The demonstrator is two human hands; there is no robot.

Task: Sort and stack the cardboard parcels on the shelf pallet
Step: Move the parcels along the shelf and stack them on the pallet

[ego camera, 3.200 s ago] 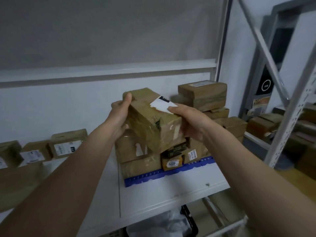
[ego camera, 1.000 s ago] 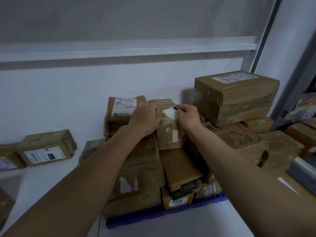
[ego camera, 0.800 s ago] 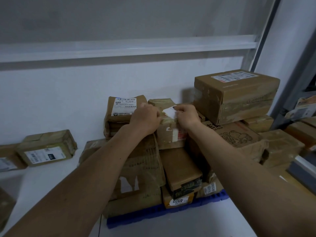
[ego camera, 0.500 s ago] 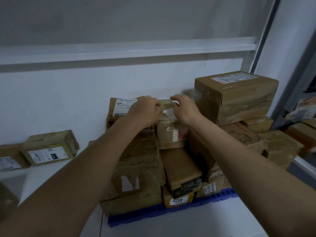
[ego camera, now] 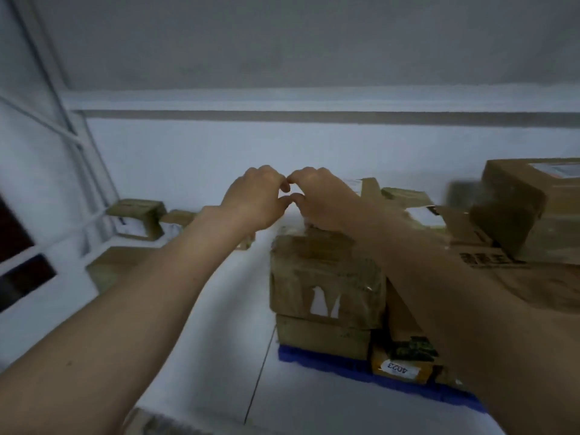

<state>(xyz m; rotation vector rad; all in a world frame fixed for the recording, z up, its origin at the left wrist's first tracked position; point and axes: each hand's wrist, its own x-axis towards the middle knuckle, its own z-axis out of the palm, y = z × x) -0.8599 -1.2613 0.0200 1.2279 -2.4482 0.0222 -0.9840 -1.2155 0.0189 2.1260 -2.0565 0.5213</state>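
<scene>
Cardboard parcels are stacked on a blue pallet [ego camera: 373, 376] on the white shelf [ego camera: 216, 334]. At the stack's left front stands a taped parcel [ego camera: 326, 287] with torn white patches, on a flatter one [ego camera: 323, 339]. Beside them is a small yellow parcel labelled 4023 [ego camera: 400, 368]. My left hand [ego camera: 254, 196] hovers past the stack's left edge with loosely curled fingers, holding nothing. My right hand [ego camera: 323, 199] is over the stack's top rear, fingers curled, its fingertips meeting the left hand's. A parcel with a white label [ego camera: 422, 215] lies just right of it.
A large box [ego camera: 530, 211] tops the stack at far right, above a box with printed characters [ego camera: 489, 257]. Loose parcels [ego camera: 138, 215] [ego camera: 113, 266] lie on the shelf to the left. A slanted rack upright [ego camera: 62, 120] rises at far left. The view is motion-blurred.
Both hands have come off the small parcel they set on the stack and drawn together. The view has swung left, so the stack sits further right.
</scene>
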